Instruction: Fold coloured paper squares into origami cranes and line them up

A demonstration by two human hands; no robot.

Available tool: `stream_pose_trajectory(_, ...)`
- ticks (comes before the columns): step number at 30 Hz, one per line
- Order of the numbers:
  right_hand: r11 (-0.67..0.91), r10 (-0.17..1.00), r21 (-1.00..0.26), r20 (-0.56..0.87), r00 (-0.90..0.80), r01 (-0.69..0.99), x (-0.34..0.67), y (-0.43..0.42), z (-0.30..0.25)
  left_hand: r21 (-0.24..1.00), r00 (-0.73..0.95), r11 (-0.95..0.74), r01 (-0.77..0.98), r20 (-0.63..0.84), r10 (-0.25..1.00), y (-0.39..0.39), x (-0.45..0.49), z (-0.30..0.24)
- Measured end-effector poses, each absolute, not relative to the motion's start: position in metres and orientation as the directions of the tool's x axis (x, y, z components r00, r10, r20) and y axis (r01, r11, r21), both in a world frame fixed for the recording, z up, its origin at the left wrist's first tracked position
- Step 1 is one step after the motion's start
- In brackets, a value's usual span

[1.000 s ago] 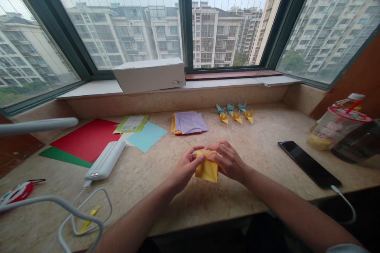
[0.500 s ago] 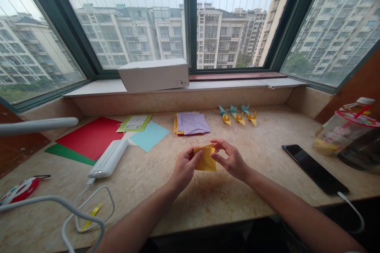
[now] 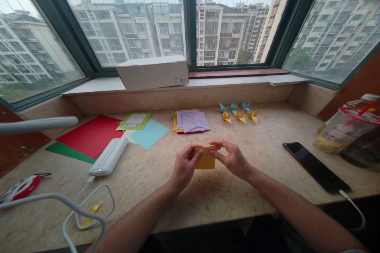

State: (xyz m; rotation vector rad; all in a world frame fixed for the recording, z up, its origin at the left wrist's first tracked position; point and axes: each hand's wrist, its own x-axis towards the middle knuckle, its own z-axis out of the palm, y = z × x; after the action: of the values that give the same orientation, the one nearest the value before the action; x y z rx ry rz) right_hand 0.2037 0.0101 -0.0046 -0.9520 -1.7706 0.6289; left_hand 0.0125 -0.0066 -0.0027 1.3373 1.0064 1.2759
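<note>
A folded yellow paper (image 3: pixel 206 160) is held just above the marble counter (image 3: pixel 208 193) at the centre. My left hand (image 3: pixel 184 168) pinches its left edge with thumb and fingers. My right hand (image 3: pixel 233 159) pinches its upper right edge. Both hands are closed on the paper. Behind them lies a small stack of purple and yellow paper squares (image 3: pixel 191 121). Several small folded paper cranes (image 3: pixel 239 112), teal and yellow, stand in a row further back to the right.
Red (image 3: pixel 92 136), green and light blue sheets (image 3: pixel 149 134) lie at the left, with a white power bank (image 3: pixel 109 157) and its cable. A black phone (image 3: pixel 316 167) and a plastic jar (image 3: pixel 341 130) sit at the right. A white box (image 3: pixel 152 72) rests on the window sill.
The paper has been lifted slightly and turned between my hands; both hands now pinch its top edge. The view has shifted a little.
</note>
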Motion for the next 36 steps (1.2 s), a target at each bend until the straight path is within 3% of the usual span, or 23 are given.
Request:
stream_pose_trajectory(10, 0.511, 0.859, -0.808, 0.469, -0.204, 0.293, 0.206, 0.010, 0.000, 0.980, 0.046, -0.170, -0.098, 0.176, 0.983, -0.009, 0.013, 0.002)
stream_pose_trajectory(17, 0.484, 0.871, -0.828, 0.428, -0.239, 0.282, 0.207, 0.012, 0.000, 0.977, 0.099, -0.180, -0.114, 0.191, 0.977, -0.009, 0.013, 0.000)
stream_pose_trajectory(28, 0.671, 0.740, -0.644, 0.615, -0.273, 0.367, 0.212, 0.008, -0.002, 0.954, 0.074, -0.297, -0.038, 0.299, 0.951, -0.011, 0.011, -0.001)
stream_pose_trajectory(36, 0.593, 0.805, -0.713, 0.524, -0.277, 0.374, 0.215, 0.010, -0.002, 0.917, 0.161, -0.394, 0.067, 0.380, 0.911, -0.015, 0.007, 0.002)
